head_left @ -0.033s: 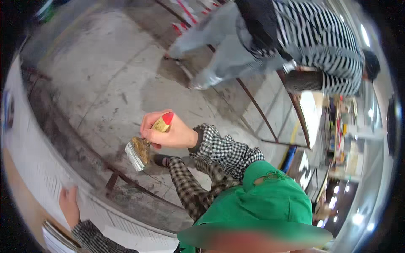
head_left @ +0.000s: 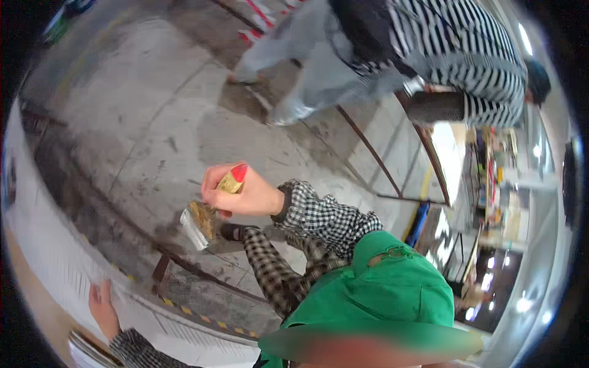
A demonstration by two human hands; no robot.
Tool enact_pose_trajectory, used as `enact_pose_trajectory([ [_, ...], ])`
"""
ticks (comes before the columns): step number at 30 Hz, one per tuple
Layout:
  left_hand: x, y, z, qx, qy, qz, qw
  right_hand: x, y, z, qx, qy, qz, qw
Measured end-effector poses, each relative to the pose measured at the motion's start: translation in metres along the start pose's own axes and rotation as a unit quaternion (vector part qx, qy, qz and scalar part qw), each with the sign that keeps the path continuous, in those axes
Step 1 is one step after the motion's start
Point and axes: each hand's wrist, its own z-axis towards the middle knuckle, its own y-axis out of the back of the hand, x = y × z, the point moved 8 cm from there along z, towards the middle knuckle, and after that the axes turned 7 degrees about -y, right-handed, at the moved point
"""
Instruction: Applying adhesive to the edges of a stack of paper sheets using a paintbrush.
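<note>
My right hand (head_left: 245, 197) is closed around a paintbrush (head_left: 201, 219) with a yellow wooden handle, a red tip and a metal band, held out over the concrete floor with its head pointing down and left. My left hand (head_left: 102, 310) lies flat on a long white board (head_left: 55, 257) at the lower left and holds nothing. Both sleeves are black-and-white checked, and I wear a green top (head_left: 380, 294).
Another person in a striped top and light trousers (head_left: 380, 55) bends over at the top right beside a brown metal frame (head_left: 392, 165). A dark metal rail (head_left: 202, 273) runs under the board. The grey concrete floor (head_left: 135, 104) stretches to the upper left.
</note>
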Motion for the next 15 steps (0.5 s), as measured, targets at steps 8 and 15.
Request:
enact_pose_trajectory([
  [8, 0.04, -0.016, -0.044, -0.146, -0.003, 0.245, 0.958, -0.039, 0.096, -0.079, -0.095, -0.027, 0.032, 0.995],
  [15, -0.152, -0.199, -0.09, 0.028, -0.096, -0.058, 0.993, -0.054, 0.16, -0.156, -0.102, 0.023, 0.04, 0.994],
])
